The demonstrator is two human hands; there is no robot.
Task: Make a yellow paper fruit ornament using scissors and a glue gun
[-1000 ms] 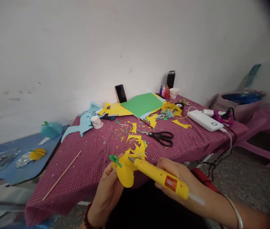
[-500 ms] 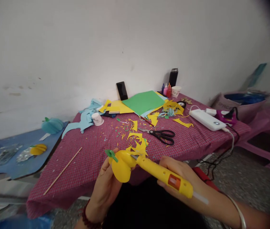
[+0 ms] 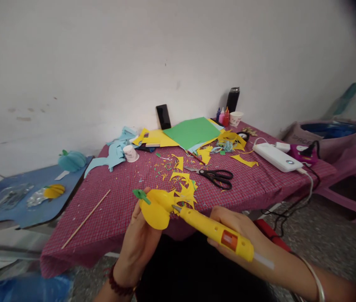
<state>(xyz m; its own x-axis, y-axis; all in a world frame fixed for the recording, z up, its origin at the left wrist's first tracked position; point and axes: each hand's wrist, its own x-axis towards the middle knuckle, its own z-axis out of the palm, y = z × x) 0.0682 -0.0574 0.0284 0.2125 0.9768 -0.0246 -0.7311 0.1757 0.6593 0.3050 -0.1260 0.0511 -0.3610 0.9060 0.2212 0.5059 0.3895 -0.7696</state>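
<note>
My left hand (image 3: 142, 235) grips a yellow paper pumpkin (image 3: 155, 214) with a green stem (image 3: 141, 196) at its upper left. In my right hand (image 3: 232, 224) is a yellow hot glue gun (image 3: 212, 228), a clear glue stick poking out of its back end. Its metal nozzle points left and lies close to the pumpkin's right side; whether they touch I cannot tell. Behind the pumpkin, yellow paper offcuts (image 3: 184, 191) are scattered near black-handled scissors (image 3: 217, 177). The glue gun's trigger is hidden by my hand.
A thin wooden stick (image 3: 86, 218) lies at the table's left. Green paper (image 3: 193, 132), a paper cup (image 3: 130, 153), a phone (image 3: 163, 116) and a white power bank (image 3: 276, 157) are farther back. Left, a blue board (image 3: 36, 209) bears a blue paper pumpkin (image 3: 71, 160).
The pumpkin has moved slightly left and up with my left hand and has tilted. The nozzle now shows a little apart from where it met the pumpkin. The view has shifted slightly.
</note>
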